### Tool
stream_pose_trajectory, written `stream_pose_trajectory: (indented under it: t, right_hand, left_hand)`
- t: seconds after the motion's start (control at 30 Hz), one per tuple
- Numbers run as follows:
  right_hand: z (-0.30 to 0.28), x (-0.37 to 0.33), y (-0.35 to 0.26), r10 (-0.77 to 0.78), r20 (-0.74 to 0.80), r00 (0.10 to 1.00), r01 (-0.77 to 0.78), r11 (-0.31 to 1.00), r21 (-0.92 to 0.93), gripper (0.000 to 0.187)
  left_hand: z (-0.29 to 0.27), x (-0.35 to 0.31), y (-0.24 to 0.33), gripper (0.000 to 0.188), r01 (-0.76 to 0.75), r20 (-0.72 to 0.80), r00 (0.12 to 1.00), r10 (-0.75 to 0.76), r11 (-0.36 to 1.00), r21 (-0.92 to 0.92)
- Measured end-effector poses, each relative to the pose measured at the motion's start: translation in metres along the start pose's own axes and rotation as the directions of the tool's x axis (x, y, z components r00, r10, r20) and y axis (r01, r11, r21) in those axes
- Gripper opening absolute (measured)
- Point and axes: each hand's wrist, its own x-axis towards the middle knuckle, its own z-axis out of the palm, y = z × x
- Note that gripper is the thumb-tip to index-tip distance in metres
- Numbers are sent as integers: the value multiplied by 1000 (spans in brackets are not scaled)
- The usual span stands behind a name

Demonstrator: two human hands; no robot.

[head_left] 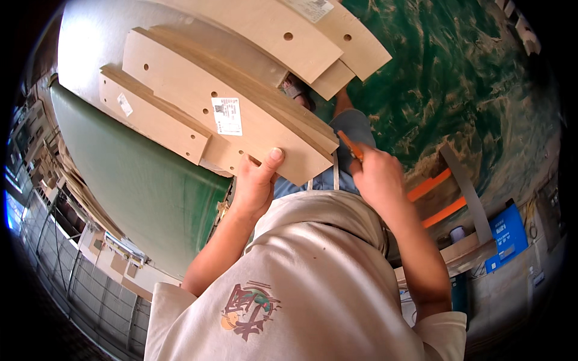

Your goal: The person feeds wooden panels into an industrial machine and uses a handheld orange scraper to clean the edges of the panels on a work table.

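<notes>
A long pale wooden board point(180, 84) with drilled holes and a white label point(228, 116) lies slanted in front of me, on top of at least one other board. My left hand point(256, 183) grips its near edge close to the right end, thumb on top and the other fingers mostly hidden. Just off that end, my right hand point(379, 180) is closed around a slim orange hand tool point(350, 145). The tool points up and left toward the board's corner; its exact kind I cannot make out.
A shorter board point(153, 114) with a small label lies along the left side. More drilled boards point(259, 30) are stacked beyond. Dust covers the green floor point(433, 78) at right. A frame with orange bars point(430, 184) and a blue box point(509, 237) stand at lower right.
</notes>
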Motion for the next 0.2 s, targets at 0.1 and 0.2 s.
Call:
stream_pose_trajectory:
  t: [0.1,0.2]
  right_hand:
    - [-11,0,4,27,-26,999,-25,997,77,22]
    - [-24,-9,-2,-18,-61,998,26,990,136,27]
  left_hand:
    - [-6,0,-2,77,35,2,999,-35,998,58]
    - [-15,0,4,83,169,-76,985,-153,944,284]
